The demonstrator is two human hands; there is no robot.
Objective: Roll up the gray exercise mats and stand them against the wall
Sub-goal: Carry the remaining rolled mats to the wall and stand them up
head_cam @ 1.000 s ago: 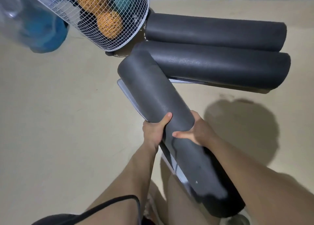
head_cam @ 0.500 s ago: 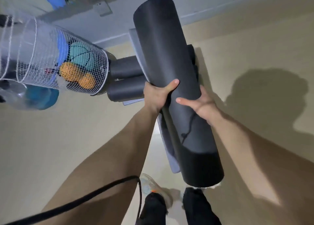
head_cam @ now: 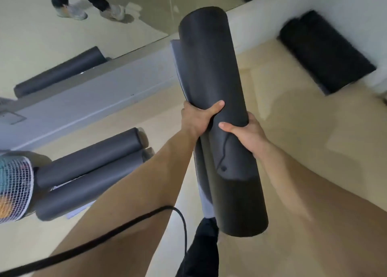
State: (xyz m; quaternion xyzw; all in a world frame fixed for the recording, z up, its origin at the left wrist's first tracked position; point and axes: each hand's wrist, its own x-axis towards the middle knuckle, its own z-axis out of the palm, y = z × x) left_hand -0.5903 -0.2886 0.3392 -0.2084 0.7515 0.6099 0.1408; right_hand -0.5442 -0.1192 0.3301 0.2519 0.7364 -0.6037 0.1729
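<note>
Three rolled gray mats are plain to count: one rolled mat [head_cam: 209,67] in the person's hands and two floor mats [head_cam: 90,157] lying side by side, touching, their near ends against a white mesh basket [head_cam: 14,191] at the left. A dark bundle [head_cam: 324,53] against the wall on the right may be two more rolls, though it is too blurred to be sure. One further roll shows only as a reflection in the mirror [head_cam: 83,25] above the low gray wall [head_cam: 83,103].

Both arms reach forward. The left hand [head_cam: 196,119] wraps the roll from its left side, thumb across the front; the right hand [head_cam: 247,134] clasps it just below from the right. Each grip is closed firmly on the mat near its middle.

The mat hangs in the air above the beige floor [head_cam: 293,109], near upright, its top tipped slightly left towards the mirror. It is dark charcoal and tightly wound, with a paler loose edge running down its left side.
</note>
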